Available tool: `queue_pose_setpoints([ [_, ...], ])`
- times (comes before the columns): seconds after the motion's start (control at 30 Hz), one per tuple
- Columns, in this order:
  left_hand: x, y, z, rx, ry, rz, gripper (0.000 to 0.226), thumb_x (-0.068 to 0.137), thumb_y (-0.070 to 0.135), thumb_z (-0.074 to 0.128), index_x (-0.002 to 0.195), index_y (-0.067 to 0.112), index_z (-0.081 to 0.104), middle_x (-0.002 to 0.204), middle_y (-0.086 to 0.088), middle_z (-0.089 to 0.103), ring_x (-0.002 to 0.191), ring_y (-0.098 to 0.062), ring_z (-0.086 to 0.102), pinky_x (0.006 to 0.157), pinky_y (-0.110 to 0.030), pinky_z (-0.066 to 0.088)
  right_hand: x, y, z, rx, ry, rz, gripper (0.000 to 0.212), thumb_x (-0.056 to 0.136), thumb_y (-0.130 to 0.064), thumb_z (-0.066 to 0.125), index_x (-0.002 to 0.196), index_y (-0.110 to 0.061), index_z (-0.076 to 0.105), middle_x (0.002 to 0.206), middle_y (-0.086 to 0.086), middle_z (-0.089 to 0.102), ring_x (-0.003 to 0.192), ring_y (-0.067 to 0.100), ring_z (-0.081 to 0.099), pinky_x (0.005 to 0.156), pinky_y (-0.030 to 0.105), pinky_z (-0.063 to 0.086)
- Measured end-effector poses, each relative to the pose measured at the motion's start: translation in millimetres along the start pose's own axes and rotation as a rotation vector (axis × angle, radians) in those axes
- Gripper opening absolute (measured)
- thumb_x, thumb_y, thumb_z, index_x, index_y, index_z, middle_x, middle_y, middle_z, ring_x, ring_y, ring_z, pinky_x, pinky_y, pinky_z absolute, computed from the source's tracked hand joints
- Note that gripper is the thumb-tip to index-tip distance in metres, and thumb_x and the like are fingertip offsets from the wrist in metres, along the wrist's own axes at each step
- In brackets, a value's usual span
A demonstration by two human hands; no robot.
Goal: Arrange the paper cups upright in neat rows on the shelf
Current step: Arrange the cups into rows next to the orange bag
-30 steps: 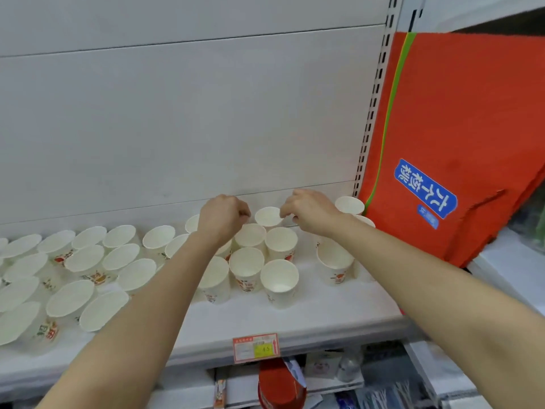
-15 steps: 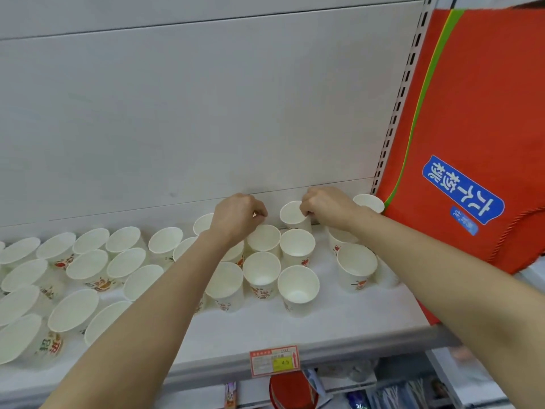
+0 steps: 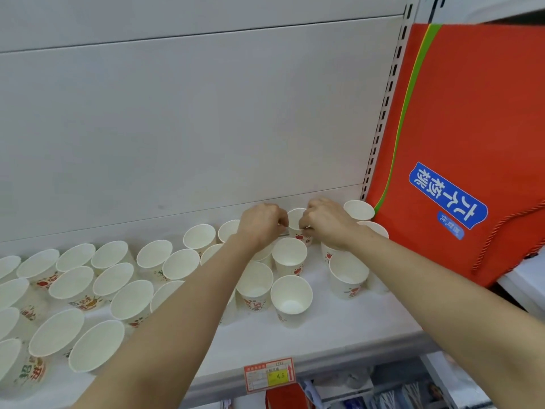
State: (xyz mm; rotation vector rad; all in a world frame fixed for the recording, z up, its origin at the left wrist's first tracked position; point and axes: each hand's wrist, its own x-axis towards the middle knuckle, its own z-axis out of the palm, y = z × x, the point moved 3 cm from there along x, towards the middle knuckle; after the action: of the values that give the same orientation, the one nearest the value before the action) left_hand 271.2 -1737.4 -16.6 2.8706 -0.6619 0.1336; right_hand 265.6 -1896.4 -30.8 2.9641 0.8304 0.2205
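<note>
A white shelf (image 3: 339, 329) is seen from above, carrying many white paper cups (image 3: 290, 293) with red and green print, all standing upright with their mouths open upward. Toward the left the cups are packed close in loose, uneven rows; toward the right they are spaced further apart.

Both arms are stretched to the far side of the shelf, close to the white back panel (image 3: 191, 119). One back-row cup (image 3: 295, 222) stands between the two hands. The left hand (image 3: 261, 222) is held with its fingers curled, the fingertips at the cup's left rim. The right hand (image 3: 326, 221) is likewise curled, its fingertips pinching the cup's right rim. Whether the left fingers truly grip the rim or only touch it cannot be told.

Just near of this cup another upright cup (image 3: 289, 255) is placed, and nearer still a further one at the front of the group. To the right, past the right wrist, a lone cup (image 3: 348, 276) stands, with a far corner cup (image 3: 358, 209) beside a slotted upright (image 3: 383, 113). A red bag (image 3: 472, 128) with a blue label leans at the right edge. A price tag (image 3: 269, 374) is fixed to the shelf's near lip.
</note>
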Motion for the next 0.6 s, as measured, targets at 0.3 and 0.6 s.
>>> queue_pose_setpoints([
  [0.3, -32, -29, -22, -0.141, 0.046, -0.067, 0.015, 0.086, 0.032, 0.066, 0.100, 0.033, 0.072, 0.100, 0.015, 0.070, 0.095, -0.008, 0.062, 0.079, -0.030, 0.051, -25, -10, -31, 0.270, 0.160, 0.146, 0.022, 0.085, -0.024, 0.068, 0.107, -0.025, 0.071, 0.100, -0.002, 0.068, 0.100, 0.018, 0.051, 0.082, 0.034, 0.041],
  [0.6, -72, -42, -20, -0.287, 0.028, -0.045, 0.011, 0.082, 0.037, 0.073, 0.092, 0.033, 0.074, 0.091, 0.017, 0.070, 0.086, -0.004, 0.062, 0.081, -0.036, 0.053, -59, -59, -26, 0.342, 0.006, 0.061, 0.018, 0.078, -0.032, 0.075, 0.095, -0.034, 0.072, 0.093, -0.008, 0.061, 0.093, 0.010, 0.051, 0.068, 0.028, 0.040],
])
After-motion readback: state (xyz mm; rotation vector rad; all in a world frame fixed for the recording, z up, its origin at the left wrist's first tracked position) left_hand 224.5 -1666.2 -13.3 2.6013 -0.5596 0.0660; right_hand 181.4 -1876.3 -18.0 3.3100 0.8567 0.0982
